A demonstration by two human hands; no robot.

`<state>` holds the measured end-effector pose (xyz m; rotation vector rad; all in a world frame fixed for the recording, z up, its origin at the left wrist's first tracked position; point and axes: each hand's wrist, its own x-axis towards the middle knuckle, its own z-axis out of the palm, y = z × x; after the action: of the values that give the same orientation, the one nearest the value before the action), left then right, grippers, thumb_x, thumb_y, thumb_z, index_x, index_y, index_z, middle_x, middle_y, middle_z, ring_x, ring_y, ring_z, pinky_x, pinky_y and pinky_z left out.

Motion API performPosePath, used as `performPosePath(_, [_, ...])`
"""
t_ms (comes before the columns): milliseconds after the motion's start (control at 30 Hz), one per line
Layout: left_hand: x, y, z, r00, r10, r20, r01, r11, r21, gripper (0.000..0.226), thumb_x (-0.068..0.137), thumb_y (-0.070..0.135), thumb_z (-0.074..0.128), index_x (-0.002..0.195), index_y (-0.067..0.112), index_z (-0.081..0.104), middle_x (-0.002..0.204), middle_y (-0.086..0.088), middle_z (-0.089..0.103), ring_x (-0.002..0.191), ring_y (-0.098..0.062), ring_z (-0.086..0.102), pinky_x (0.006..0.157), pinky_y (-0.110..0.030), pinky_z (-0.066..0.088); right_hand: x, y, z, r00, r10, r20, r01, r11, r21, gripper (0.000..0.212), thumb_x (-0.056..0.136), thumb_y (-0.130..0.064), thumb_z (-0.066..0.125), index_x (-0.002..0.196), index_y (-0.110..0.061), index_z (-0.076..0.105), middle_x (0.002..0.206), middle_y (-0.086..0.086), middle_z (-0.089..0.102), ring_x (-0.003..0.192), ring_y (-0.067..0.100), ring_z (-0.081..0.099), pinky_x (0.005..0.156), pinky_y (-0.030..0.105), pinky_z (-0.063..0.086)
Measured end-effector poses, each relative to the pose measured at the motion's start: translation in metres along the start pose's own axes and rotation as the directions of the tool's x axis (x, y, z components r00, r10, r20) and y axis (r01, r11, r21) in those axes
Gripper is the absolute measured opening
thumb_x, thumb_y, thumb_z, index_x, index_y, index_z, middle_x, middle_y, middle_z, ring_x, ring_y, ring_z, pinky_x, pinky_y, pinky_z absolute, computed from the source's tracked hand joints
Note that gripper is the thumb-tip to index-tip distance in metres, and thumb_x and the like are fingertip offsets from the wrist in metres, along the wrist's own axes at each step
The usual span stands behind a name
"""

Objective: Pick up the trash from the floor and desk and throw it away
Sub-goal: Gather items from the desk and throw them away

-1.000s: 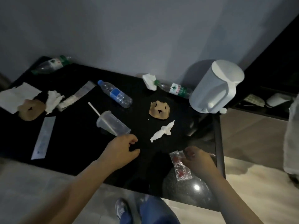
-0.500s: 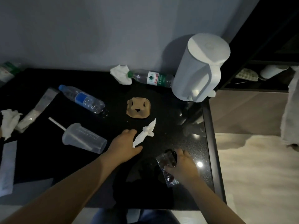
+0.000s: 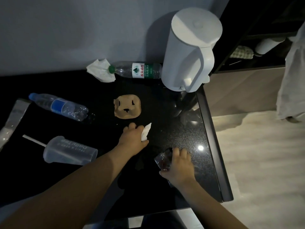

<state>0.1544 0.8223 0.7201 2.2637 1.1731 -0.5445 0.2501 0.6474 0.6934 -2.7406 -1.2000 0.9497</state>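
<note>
Tissue (image 3: 146, 133) pinched in left hand (image 3: 132, 140), clear wrapper (image 3: 162, 161) gripped by right hand (image 3: 177, 167), both on desk (image 3: 189, 133)

The left hand (image 3: 132, 140) has left the plastic cup (image 3: 69, 154) and now grips the twisted tissue (image 3: 146, 133) on the bench (image 3: 181, 129). The right hand (image 3: 179, 167) has gathered up the clear wrapper (image 3: 162, 160), which lay flat 1 second ago.

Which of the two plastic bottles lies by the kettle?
The green-capped bottle, its base end beside the white kettle; the blue-capped bottle lies apart, further left.
</note>
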Motion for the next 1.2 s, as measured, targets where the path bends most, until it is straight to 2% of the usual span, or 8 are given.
performPosePath(133, [0.004, -0.006, 0.002, 1.0, 0.008, -0.002, -0.008, 0.999, 0.045, 0.048, 0.087, 0.039, 0.062, 0.126, 0.015, 0.048, 0.133, -0.008, 0.033, 0.12, -0.025, 0.037, 0.1, -0.035, 0.043, 0.0, 0.0, 0.002, 0.999, 0.002, -0.041, -0.001, 1.0, 0.012, 0.075, 0.068, -0.047, 0.069, 0.126, -0.017, 0.033, 0.12, 0.005, 0.036, 0.114, 0.025, 0.041, 0.088, 0.037, 0.048])
performPosePath(433, [-0.009, -0.033, -0.002, 1.0, -0.006, -0.018, 0.003, 0.985, -0.173, 0.041, 0.09, 0.028, 0.061, 0.125, 0.011, 0.049, 0.131, -0.009, 0.038, 0.11, -0.023, 0.052, 0.096, -0.035, 0.047, 0.005, -0.004, 0.006, 0.996, 0.029, -0.084, -0.02, 0.995, 0.096, 0.068, 0.07, -0.036, 0.067, 0.127, -0.015, 0.038, 0.12, 0.006, 0.041, 0.11, 0.025, 0.042, 0.091, 0.035, 0.044])
performPosePath(667, [-0.009, -0.064, -0.02, 0.985, -0.004, -0.174, -0.035, 0.975, -0.217, 0.034, 0.087, 0.028, 0.064, 0.113, 0.008, 0.054, 0.121, -0.01, 0.045, 0.098, -0.022, 0.055, 0.087, -0.034, 0.05, 0.017, -0.027, 0.005, 0.994, -0.009, -0.11, 0.017, 0.997, 0.077, 0.061, 0.073, -0.03, 0.067, 0.125, -0.013, 0.041, 0.118, 0.006, 0.042, 0.109, 0.023, 0.044, 0.094, 0.033, 0.043])
performPosePath(767, [-0.001, -0.071, -0.032, 0.97, 0.011, -0.243, -0.07, 0.97, -0.235, 0.036, 0.086, 0.026, 0.065, 0.115, 0.008, 0.053, 0.119, -0.01, 0.045, 0.095, -0.022, 0.054, 0.08, -0.03, 0.048, 0.022, -0.035, 0.003, 0.993, -0.017, -0.115, 0.025, 0.997, 0.074, 0.061, 0.073, -0.032, 0.068, 0.125, -0.013, 0.041, 0.118, 0.006, 0.042, 0.11, 0.024, 0.044, 0.094, 0.034, 0.044])
performPosePath(900, [0.02, -0.069, -0.052, 0.952, 0.026, -0.304, -0.091, 0.976, -0.199, 0.051, 0.084, 0.024, 0.066, 0.131, 0.012, 0.05, 0.121, -0.014, 0.044, 0.103, -0.03, 0.052, 0.09, -0.039, 0.047, 0.024, -0.038, 0.002, 0.993, -0.015, -0.119, 0.026, 0.996, 0.091, 0.062, 0.074, -0.032, 0.068, 0.127, -0.014, 0.04, 0.118, 0.004, 0.041, 0.109, 0.022, 0.043, 0.095, 0.034, 0.044])
performPosePath(1100, [0.058, -0.054, -0.075, 0.924, 0.04, -0.381, -0.097, 0.987, -0.131, 0.049, 0.083, 0.028, 0.067, 0.124, 0.007, 0.051, 0.129, -0.012, 0.04, 0.113, -0.031, 0.043, 0.095, -0.035, 0.039, 0.025, -0.034, 0.0, 0.99, -0.017, -0.139, 0.034, 0.992, 0.122, 0.063, 0.075, -0.03, 0.067, 0.13, -0.013, 0.039, 0.117, 0.003, 0.041, 0.107, 0.02, 0.042, 0.093, 0.032, 0.044])
performPosePath(1200, [0.072, -0.048, -0.075, 0.942, 0.049, -0.332, -0.07, 0.996, -0.05, 0.058, 0.081, 0.035, 0.068, 0.129, 0.013, 0.046, 0.135, -0.009, 0.036, 0.116, -0.03, 0.038, 0.095, -0.035, 0.038, 0.028, -0.032, -0.002, 0.989, -0.011, -0.15, 0.031, 0.991, 0.131, 0.063, 0.076, -0.029, 0.067, 0.131, -0.013, 0.04, 0.116, 0.003, 0.041, 0.107, 0.018, 0.041, 0.094, 0.03, 0.043])
